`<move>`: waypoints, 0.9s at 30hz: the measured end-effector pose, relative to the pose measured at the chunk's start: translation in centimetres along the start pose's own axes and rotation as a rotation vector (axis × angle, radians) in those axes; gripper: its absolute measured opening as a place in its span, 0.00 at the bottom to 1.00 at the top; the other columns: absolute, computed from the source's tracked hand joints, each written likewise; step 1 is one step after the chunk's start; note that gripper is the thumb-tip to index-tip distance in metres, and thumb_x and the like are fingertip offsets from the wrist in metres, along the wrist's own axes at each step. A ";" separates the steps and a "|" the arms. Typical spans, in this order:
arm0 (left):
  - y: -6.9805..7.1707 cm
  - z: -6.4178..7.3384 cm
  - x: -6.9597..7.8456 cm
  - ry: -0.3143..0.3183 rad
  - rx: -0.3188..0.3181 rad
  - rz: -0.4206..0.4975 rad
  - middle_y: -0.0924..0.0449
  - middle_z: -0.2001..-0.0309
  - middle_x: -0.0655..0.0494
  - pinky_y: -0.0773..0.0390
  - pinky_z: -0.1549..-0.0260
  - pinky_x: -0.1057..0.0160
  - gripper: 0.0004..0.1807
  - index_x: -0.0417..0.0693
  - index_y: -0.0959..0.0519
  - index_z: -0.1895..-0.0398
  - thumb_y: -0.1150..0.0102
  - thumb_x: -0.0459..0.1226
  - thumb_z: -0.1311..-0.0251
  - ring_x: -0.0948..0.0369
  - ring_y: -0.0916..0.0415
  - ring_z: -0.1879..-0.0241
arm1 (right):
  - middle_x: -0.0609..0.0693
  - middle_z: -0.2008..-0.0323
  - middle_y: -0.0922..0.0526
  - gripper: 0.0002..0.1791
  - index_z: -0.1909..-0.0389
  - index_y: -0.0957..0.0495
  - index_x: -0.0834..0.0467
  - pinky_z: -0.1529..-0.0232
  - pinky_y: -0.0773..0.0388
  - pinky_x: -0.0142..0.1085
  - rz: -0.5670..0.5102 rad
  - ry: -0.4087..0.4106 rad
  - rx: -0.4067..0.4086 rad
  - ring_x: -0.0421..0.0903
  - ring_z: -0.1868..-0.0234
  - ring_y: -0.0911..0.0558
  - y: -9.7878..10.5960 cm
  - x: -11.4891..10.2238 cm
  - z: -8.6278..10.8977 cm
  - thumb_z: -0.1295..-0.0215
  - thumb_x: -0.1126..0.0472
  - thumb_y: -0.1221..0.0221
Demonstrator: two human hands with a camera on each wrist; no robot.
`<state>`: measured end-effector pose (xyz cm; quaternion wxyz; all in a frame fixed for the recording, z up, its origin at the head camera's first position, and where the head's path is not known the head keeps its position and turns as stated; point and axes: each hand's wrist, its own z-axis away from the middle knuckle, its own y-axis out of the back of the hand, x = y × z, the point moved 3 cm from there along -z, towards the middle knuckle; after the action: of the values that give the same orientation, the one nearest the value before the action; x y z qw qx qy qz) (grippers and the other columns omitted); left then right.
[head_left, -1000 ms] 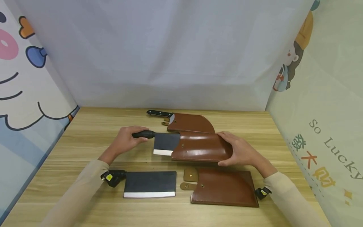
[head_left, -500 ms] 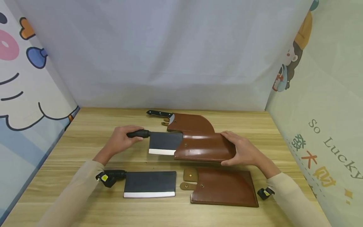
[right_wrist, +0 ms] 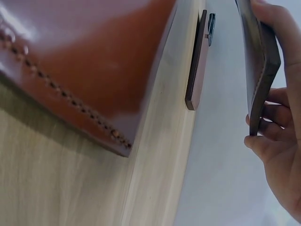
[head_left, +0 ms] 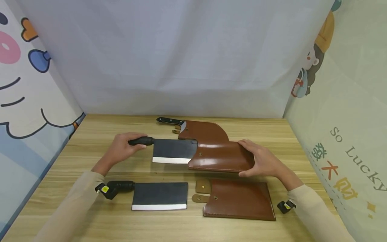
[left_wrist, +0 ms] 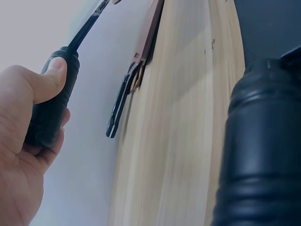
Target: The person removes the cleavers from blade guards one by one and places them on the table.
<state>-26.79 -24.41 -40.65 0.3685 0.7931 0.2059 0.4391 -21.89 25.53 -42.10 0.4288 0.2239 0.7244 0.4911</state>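
Observation:
My left hand grips the black handle of a cleaver. In the left wrist view the thumb lies along that handle, with the fingers wrapped behind it. The cleaver's dark blade, with a bright cutting edge toward me, sits partly inside a glossy brown leather sheath; the rest of the blade is hidden there. My right hand holds the sheath's closed right end between thumb and fingers. Seen from the right wrist, this sheath is raised above the table.
Nearer me on the wooden table lies a second cleaver, bare, its handle to the left. Right of it is a flat brown sheath with snap straps. Behind the hands lies a sheathed knife, close to the grey backdrop.
My left hand has moved left with the cleaver, and more of its blade shows outside the sheath. The right hand has shifted slightly right with the sheath.

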 end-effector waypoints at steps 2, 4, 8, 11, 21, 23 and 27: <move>0.3 0.1 0.0 0.000 -0.003 -0.004 0.16 0.45 0.40 0.19 0.58 0.44 0.23 0.40 0.17 0.41 0.27 0.35 0.40 0.44 0.16 0.50 | 0.68 0.27 0.35 0.65 0.24 0.38 0.63 0.37 0.30 0.63 0.001 0.003 0.001 0.67 0.28 0.33 0.1 0.0 0.1 0.59 0.36 0.21; 0.5 0.2 -0.1 0.003 -0.007 -0.005 0.16 0.45 0.40 0.18 0.58 0.45 0.24 0.41 0.17 0.41 0.27 0.35 0.40 0.45 0.15 0.51 | 0.68 0.27 0.34 0.65 0.24 0.37 0.63 0.37 0.29 0.63 0.000 0.005 0.002 0.67 0.28 0.33 0.3 0.0 0.2 0.60 0.36 0.21; 1.0 0.2 -0.2 0.012 -0.006 -0.008 0.16 0.44 0.40 0.18 0.59 0.45 0.24 0.41 0.17 0.41 0.26 0.35 0.41 0.46 0.15 0.51 | 0.67 0.27 0.34 0.65 0.24 0.38 0.63 0.37 0.29 0.62 0.007 0.000 0.002 0.67 0.28 0.33 0.6 0.0 0.5 0.59 0.36 0.21; 1.2 0.3 -0.2 0.016 -0.003 -0.015 0.16 0.44 0.40 0.18 0.59 0.45 0.24 0.41 0.17 0.41 0.26 0.35 0.41 0.45 0.15 0.51 | 0.66 0.27 0.35 0.65 0.24 0.38 0.63 0.37 0.29 0.62 0.007 -0.005 0.004 0.67 0.28 0.33 0.8 0.1 0.6 0.59 0.36 0.21; 2.5 0.7 -0.4 0.010 0.020 -0.043 0.14 0.47 0.41 0.19 0.62 0.52 0.22 0.42 0.16 0.42 0.26 0.37 0.40 0.49 0.14 0.56 | 0.68 0.26 0.36 0.64 0.24 0.38 0.65 0.37 0.30 0.63 0.009 -0.034 -0.005 0.68 0.28 0.34 1.8 0.3 1.8 0.58 0.37 0.20; 2.8 0.8 -0.5 0.003 0.025 -0.045 0.14 0.47 0.41 0.19 0.62 0.51 0.22 0.42 0.15 0.42 0.26 0.36 0.40 0.48 0.14 0.56 | 0.68 0.26 0.36 0.64 0.24 0.38 0.65 0.37 0.30 0.64 0.015 -0.039 -0.003 0.69 0.28 0.34 2.0 0.3 2.0 0.58 0.38 0.20; 3.2 1.1 -0.8 0.002 0.021 -0.050 0.15 0.46 0.40 0.18 0.61 0.46 0.23 0.41 0.16 0.42 0.26 0.35 0.41 0.45 0.14 0.55 | 0.68 0.27 0.35 0.64 0.25 0.38 0.65 0.38 0.29 0.64 0.031 -0.040 0.001 0.69 0.29 0.32 2.5 0.2 2.5 0.58 0.39 0.20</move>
<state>-26.33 -27.42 -39.05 0.3706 0.7912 0.2304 0.4284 -20.18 28.01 -40.30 0.4352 0.2451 0.7126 0.4927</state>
